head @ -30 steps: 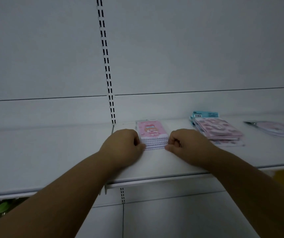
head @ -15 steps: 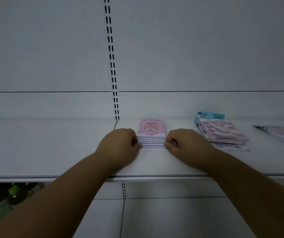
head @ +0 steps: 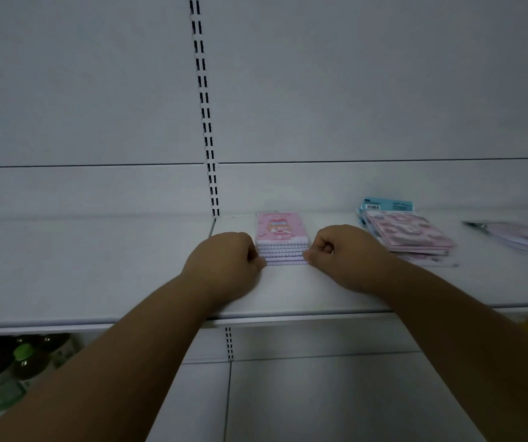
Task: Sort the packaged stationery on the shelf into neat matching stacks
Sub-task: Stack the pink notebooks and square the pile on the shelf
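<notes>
Fingers curled shut on both sides: left hand [head: 224, 263] and right hand [head: 345, 253] pressed the pink notebook stack [head: 281, 239], frame centre, on the shelf [head: 96, 269]. That stack looked squared. Right of it, the mixed pile [head: 409, 234] sat askew; round packets [head: 524, 236] at far right unsorted.

notebook stack [head: 281, 240] between hands, packets [head: 407, 232] right

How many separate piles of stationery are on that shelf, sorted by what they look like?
Pink spiral notebook stack, between left hand and right hand: 1
Pink-and-blue packet pile: 1
Pale round packets at far right: 1
Total: 3 piles on the shelf. Items within each pile cannot be counted.
</notes>
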The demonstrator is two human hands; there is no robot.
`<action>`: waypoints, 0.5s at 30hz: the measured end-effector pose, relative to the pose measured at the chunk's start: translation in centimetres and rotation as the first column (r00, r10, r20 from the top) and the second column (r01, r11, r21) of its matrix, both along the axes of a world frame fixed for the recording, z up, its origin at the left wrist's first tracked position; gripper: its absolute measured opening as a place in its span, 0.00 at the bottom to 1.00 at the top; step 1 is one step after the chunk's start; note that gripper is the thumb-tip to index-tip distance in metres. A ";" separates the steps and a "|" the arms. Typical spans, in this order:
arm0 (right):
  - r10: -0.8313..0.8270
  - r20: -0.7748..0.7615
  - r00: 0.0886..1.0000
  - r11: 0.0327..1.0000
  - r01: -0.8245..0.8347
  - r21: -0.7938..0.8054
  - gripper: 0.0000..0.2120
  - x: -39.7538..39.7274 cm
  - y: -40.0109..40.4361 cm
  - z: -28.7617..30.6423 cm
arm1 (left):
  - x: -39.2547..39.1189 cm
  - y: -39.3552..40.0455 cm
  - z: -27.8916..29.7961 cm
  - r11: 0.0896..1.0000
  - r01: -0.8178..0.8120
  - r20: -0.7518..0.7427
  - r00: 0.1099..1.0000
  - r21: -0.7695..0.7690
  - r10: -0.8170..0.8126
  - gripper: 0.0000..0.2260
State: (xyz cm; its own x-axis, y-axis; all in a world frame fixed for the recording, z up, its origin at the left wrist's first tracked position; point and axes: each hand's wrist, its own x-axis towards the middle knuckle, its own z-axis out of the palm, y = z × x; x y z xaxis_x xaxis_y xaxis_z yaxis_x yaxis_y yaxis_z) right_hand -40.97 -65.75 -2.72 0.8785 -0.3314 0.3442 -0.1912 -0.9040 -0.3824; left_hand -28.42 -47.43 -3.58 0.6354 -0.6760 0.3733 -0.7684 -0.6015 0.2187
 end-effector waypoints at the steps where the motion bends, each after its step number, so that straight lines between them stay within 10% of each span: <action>1: -0.018 0.009 1.000 1.000 0.018 -0.010 0.13 0.0 0.2 -0.2 | 0.1 0.0 0.0 1.000 -0.003 -0.003 1.000 -0.001 0.003 0.09; 15: -0.007 -0.030 1.000 0.999 0.006 -0.033 0.08 -0.4 0.5 0.0 | -0.1 -0.1 -0.1 0.998 0.052 0.023 0.998 0.031 -0.053 0.08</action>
